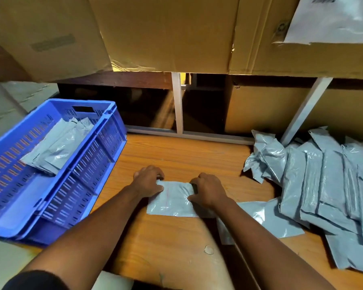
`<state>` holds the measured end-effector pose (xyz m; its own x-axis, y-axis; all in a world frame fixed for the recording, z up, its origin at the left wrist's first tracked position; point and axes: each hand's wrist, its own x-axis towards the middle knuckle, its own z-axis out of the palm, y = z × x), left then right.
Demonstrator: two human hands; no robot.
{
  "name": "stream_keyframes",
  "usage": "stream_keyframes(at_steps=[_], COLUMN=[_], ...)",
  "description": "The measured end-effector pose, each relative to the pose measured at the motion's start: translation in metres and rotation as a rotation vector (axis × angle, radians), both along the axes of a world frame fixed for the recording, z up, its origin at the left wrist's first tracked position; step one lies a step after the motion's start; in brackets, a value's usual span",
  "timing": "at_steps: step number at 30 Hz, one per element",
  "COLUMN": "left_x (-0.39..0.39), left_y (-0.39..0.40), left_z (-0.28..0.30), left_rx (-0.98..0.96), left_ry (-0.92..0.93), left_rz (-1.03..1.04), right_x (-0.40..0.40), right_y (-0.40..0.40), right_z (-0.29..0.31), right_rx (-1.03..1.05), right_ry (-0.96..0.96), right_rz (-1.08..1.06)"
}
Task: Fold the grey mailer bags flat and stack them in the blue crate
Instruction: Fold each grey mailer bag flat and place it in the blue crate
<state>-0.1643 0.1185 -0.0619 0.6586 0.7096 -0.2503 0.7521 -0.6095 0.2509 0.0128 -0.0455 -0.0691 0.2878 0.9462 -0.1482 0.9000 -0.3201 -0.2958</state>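
Hands worked at the middle of a wooden table (176, 243). The left hand (148, 182) lay on the left end of a grey mailer bag (172, 203), its fingers curled over the bag's far edge and the thumb pressed on top. The right hand (208, 190) gripped the right end of the same bag, fingers bent round it, and the plastic puckered under that grip. The bag lay flat on the table between the two hands, with a thin red line running down its left part.

To the left stood a blue crate (88, 170) with slotted walls, partly over the table's edge. Inside it, toward the far end, lay a small stack of folded bags (57, 147), slightly fanned.

To the right, a loose pile of unfolded bags (323, 185) covered the table's right side, some overlapping in a row, some crumpled at the far end. One flat bag (266, 220) reached from that pile to just under the right wrist.

Behind the table rose large cardboard boxes (166, 32), and a white bag (335, 19) rested on the box at the upper right. White frame bars (177, 101) stood beneath the boxes.
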Motion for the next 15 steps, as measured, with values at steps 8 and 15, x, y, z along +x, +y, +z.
stream_keyframes(at_steps=[8,15], left_x=[-0.029,-0.08], left_y=[0.003,0.043], left_z=[0.055,0.15], left_rx=[-0.063,0.093], left_ry=[-0.245,-0.609], left_rz=[-0.139,-0.132], right_x=[-0.003,-0.038], right_y=[-0.01,0.058], right_z=[0.031,0.112], right_rx=[0.352,0.676], right_ry=[0.01,-0.083], right_rz=[-0.101,-0.099])
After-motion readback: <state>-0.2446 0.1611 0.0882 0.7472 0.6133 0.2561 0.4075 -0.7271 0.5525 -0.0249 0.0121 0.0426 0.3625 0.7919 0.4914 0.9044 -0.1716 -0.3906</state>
